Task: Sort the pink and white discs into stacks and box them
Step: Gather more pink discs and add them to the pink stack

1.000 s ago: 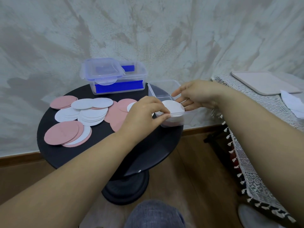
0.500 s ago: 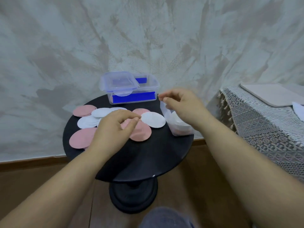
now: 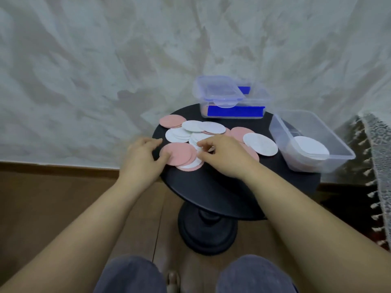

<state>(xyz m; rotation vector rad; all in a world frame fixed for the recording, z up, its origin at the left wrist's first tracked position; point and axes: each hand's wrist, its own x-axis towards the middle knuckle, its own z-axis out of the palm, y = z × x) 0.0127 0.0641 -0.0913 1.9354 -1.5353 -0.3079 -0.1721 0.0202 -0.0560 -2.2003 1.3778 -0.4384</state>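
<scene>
Mottled grey plaster wall rises behind the round black table [image 3: 211, 187], which stands on a wooden floor. On the table's left half the loose discs [image 3: 196, 132] lie flat, pink and white overlapping in a spread; being round, they have no long axis. One white disc [image 3: 260, 143] lies apart near the table's middle. Your left hand [image 3: 143, 157] is at the table's left rim, its thumb on the edge of the nearest pink disc [image 3: 179, 154]; through the blur you cannot tell whether it grips that disc. Your right hand [image 3: 224, 155] is over the table's middle with its fingertips curled down onto the white discs; whether it pinches one cannot be told either. At the table's right edge sits the open clear box [image 3: 330, 142], its long axis running from the wall side towards you, with a flat stack of white discs [image 3: 311, 148] inside. At the table's far edge stands a lidded box [image 3: 232, 102], its long side parallel to the wall and its blue strip facing you.
</scene>
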